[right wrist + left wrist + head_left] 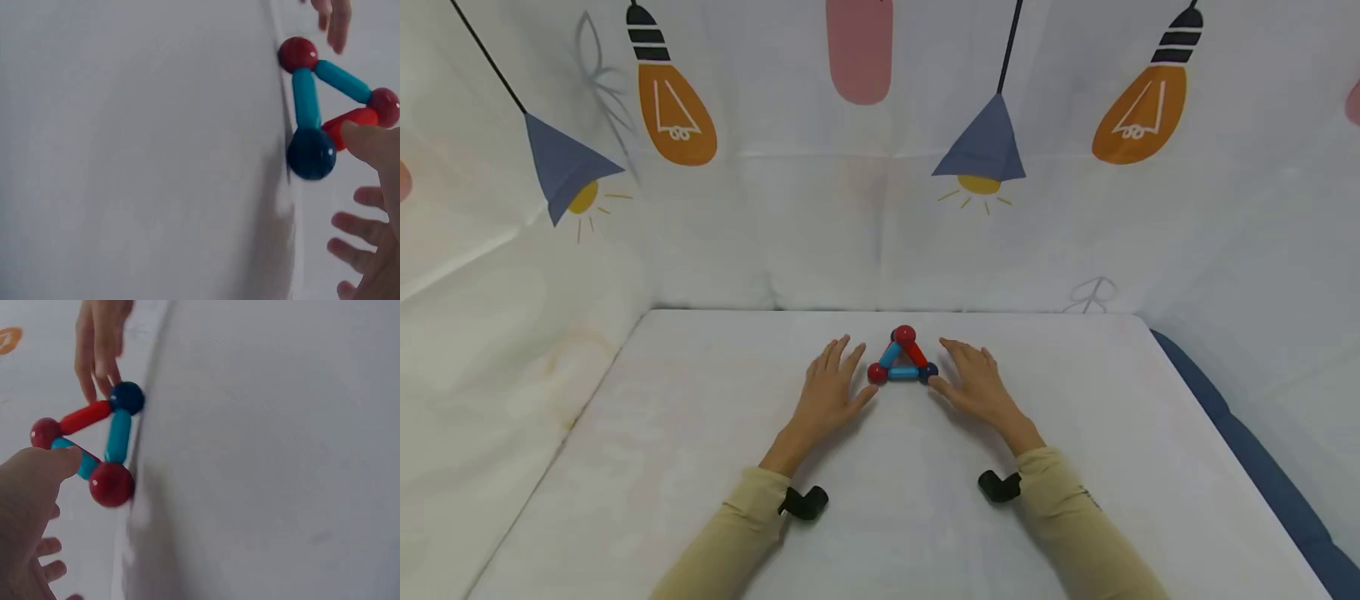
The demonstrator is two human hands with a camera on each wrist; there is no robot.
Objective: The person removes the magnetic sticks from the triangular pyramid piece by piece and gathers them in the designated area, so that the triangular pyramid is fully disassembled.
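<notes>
A small triangle toy [903, 359] lies flat on the white counter [700, 467] between the two hands, left hand [830, 388] and right hand [977, 385] both flat with relaxed fingers just beside it, grasping nothing. It counts three balls, two red and one dark blue, joined by three rods, two light blue and one red.

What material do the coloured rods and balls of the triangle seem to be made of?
The rods and balls look like smooth, glossy plastic: each ball shows a small bright highlight and even colour. What is inside them cannot be seen.

Glossy, smooth plastic on the toy triangle [903, 359], balls and rods alike. Matt white cloth over the table [700, 467]. Printed cloth, creased, on the backdrop [820, 225].
</notes>
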